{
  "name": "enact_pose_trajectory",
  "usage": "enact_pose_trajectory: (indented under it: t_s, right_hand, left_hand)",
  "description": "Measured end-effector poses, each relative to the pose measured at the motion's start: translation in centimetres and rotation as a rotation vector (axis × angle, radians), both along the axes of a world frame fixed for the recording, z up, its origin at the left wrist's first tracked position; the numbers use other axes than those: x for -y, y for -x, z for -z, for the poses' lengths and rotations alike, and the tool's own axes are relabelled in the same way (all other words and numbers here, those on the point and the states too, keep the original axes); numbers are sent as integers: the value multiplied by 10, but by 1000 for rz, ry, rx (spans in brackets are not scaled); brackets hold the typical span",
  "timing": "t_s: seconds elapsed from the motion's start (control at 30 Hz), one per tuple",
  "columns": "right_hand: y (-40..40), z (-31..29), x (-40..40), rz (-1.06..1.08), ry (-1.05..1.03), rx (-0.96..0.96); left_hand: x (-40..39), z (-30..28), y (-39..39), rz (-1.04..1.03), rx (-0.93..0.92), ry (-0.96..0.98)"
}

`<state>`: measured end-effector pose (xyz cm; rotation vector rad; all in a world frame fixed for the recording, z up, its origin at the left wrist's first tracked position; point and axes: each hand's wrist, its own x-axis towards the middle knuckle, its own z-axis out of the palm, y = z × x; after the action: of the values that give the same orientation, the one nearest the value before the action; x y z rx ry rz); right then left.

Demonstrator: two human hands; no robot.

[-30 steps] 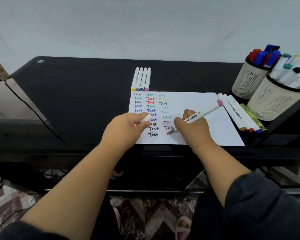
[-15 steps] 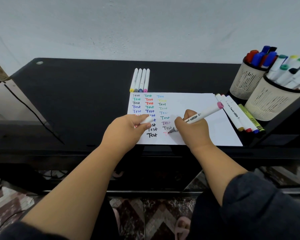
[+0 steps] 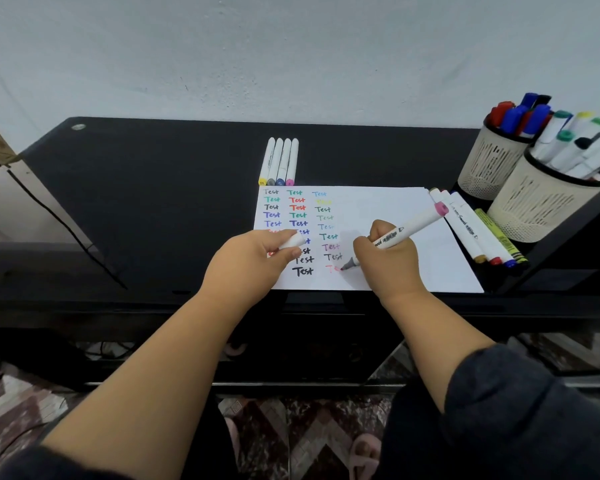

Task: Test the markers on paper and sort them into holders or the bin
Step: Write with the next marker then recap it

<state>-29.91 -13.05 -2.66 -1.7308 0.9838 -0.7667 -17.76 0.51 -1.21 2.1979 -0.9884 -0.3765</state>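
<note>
While my left hand [image 3: 253,261] pinched a cap [image 3: 293,241], hiding words on the paper [image 3: 388,216], my right hand [image 3: 388,261] gripped the marker [image 3: 407,228], tip on paper; beyond the paper, two holders [image 3: 534,206] held markers.

Soft, even, cool light fills the scene, with no hard shadows. The wall [image 3: 291,53] at 12 o'clock is brightest; the black bench [image 3: 146,188] stays dark and matte, with faint sheen near its 9 o'clock edge. The paper [image 3: 388,209] reads crisp white, its writing sharp. Wide-angle bending curves the bench edges toward 3 and 9 o'clock. The floor [image 3: 309,427] at 6 o'clock is dim and soft.
</note>
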Motion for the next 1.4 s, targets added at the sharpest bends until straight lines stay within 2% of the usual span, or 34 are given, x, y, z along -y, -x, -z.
enact_pose_trajectory:
  t_s: [0.43, 0.63, 0.8, 0.93, 1.13, 1.4]
  right_hand:
    - [-1, 1, 1, 64, -35, 38]
    - [0, 0, 1, 23, -39, 33]
    - [1, -1, 2, 51, -117, 88]
    - [1, -3, 8, 119, -234, 230]
    - [-1, -14, 0, 5, -285, 396]
    - [-5, -17, -12, -110, -269, 332]
  left_hand:
    - [-2, 1, 0, -8, -14, 2]
    - [0, 2, 0, 7, -8, -6]
    - [0, 4, 0, 12, -30, -13]
    - [0, 2, 3, 25, -129, 36]
    - [2, 0, 7, 116, -358, 129]
    - [3, -5, 13, 214, -401, 149]
